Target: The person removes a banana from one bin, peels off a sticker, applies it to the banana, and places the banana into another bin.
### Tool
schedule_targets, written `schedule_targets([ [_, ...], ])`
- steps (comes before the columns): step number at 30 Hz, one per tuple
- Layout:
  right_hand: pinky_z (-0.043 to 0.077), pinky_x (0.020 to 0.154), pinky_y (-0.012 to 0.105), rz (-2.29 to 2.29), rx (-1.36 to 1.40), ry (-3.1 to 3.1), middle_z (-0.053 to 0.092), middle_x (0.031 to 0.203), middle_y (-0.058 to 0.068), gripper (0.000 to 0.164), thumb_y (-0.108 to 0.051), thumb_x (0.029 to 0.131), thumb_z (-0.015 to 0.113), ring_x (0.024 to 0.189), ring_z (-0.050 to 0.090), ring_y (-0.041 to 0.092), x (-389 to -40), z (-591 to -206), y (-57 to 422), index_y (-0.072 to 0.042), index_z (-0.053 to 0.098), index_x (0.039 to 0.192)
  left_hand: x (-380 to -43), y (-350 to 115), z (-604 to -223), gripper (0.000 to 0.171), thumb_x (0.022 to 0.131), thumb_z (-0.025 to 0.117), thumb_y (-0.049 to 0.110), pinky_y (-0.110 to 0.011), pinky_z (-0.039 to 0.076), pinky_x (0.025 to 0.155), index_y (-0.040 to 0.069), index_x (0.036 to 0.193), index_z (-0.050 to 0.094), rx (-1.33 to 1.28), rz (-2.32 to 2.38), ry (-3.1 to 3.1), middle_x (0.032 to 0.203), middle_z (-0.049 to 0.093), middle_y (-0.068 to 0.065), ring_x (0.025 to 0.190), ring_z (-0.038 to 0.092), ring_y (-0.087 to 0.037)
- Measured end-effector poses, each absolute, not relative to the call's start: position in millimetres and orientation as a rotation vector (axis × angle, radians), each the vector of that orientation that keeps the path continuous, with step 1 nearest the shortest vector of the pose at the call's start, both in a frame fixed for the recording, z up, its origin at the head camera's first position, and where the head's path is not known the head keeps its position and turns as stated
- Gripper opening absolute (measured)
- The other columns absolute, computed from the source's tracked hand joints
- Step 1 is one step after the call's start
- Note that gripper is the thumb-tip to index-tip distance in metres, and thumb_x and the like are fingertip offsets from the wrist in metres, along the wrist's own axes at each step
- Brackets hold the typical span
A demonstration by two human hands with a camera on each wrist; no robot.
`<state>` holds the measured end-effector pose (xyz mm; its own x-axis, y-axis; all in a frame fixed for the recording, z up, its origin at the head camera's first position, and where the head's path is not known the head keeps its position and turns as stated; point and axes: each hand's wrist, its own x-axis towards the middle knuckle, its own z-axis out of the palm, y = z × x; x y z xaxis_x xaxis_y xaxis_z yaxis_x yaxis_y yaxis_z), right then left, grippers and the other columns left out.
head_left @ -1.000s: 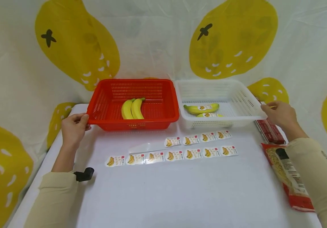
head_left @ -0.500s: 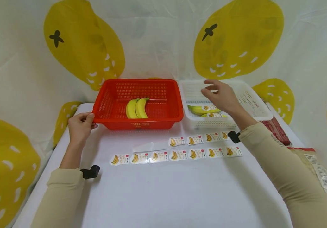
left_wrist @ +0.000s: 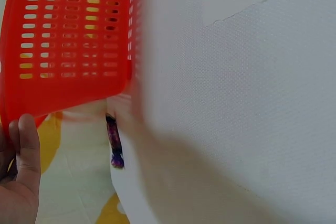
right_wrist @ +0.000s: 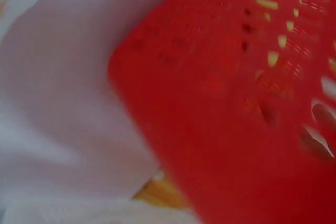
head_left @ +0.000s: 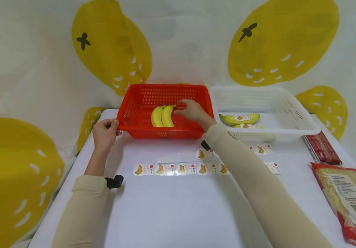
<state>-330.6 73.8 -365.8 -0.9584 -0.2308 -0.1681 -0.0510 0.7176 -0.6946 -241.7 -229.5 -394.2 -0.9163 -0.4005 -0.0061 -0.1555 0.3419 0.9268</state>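
At its front left corner, the red basket [head_left: 209, 103] has its rim pinched by my left hand [head_left: 104, 136]; the left wrist view shows the thumb [left_wrist: 29, 148] against the rim. Two yellow bananas, a left one [head_left: 156, 117] and a right one [head_left: 167, 117], lie side by side inside. My right hand [head_left: 191, 111] reaches into this basket from the right, fingers slightly bent and apart, fingertips close to the right banana's stem end. Nothing shows in its grasp. The basket's wall [right_wrist: 178, 103] fills much of the right wrist view and mostly hides that hand.
Beside the red basket stands a white basket [head_left: 302, 132] holding two bananas with labels [head_left: 243, 118]. Two rows of banana stickers [head_left: 143, 169] lie in front, partly under my right arm. A red box [head_left: 323, 148] and a red-edged bag [head_left: 348, 199] lie at right.
My right hand has left the white basket's right rim and travelled left over it into the red basket. My left hand stays at the red rim. The head view has turned right.
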Motion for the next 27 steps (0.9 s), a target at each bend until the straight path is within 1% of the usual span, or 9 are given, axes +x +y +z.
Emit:
schedule_targets([
  [4,0.04,0.118,0.047,-1.069,-0.229,2.619,0.042,0.161,0.008,0.066,-0.033,0.097,0.069,0.142,0.044,0.031,-342,-380,58,-0.013,0.043,0.154,-244,-226,-398,0.035,0.104,0.058,0.02,-0.011,0.054,0.062,-0.003,0.13,0.066,0.454,-1.604,-2.348,0.113,0.065,-0.022,0.06,0.062,0.001],
  [8,0.035,0.122,0.046,-1.045,-0.217,2.562,0.042,0.159,0.009,0.07,-0.031,0.096,0.071,0.141,0.041,0.03,-352,-391,47,-0.014,0.04,0.156,-244,-224,-400,0.034,0.104,0.059,0.018,-0.011,0.053,0.061,-0.004,0.127,0.067,0.434,-1.593,-2.328,0.111,0.066,-0.023,0.059,0.061,0.0],
  [13,0.043,0.114,0.043,-0.977,-0.207,2.507,0.047,0.148,0.01,0.075,-0.028,0.094,0.074,0.126,0.046,0.028,-361,-397,35,-0.018,0.036,0.158,-243,-227,-401,0.034,0.104,0.059,0.02,-0.012,0.055,0.063,-0.003,0.128,0.067,0.446,-1.588,-2.316,0.112,0.066,-0.022,0.062,0.063,-0.002],
  [15,0.046,0.111,0.041,-0.948,-0.212,2.503,0.048,0.145,0.01,0.075,-0.026,0.094,0.074,0.124,0.047,0.028,-362,-397,35,-0.02,0.036,0.158,-243,-226,-401,0.034,0.104,0.059,0.02,-0.012,0.055,0.063,-0.003,0.127,0.067,0.452,-1.589,-2.305,0.111,0.066,-0.02,0.062,0.063,-0.002],
  [22,0.048,0.106,0.038,-0.91,-0.237,2.505,0.047,0.146,0.009,0.073,-0.026,0.095,0.073,0.124,0.048,0.027,-363,-396,33,-0.022,0.036,0.159,-243,-227,-402,0.033,0.104,0.06,0.019,-0.012,0.055,0.063,-0.004,0.125,0.068,0.452,-1.61,-2.272,0.107,0.065,-0.018,0.06,0.062,-0.001],
  [27,0.049,0.104,0.037,-0.904,-0.233,2.502,0.047,0.143,0.01,0.073,-0.026,0.095,0.072,0.12,0.05,0.027,-360,-398,36,-0.022,0.036,0.159,-244,-224,-403,0.033,0.103,0.06,0.02,-0.013,0.055,0.064,-0.004,0.125,0.068,0.469,-1.621,-2.279,0.108,0.065,-0.018,0.062,0.063,-0.003],
])
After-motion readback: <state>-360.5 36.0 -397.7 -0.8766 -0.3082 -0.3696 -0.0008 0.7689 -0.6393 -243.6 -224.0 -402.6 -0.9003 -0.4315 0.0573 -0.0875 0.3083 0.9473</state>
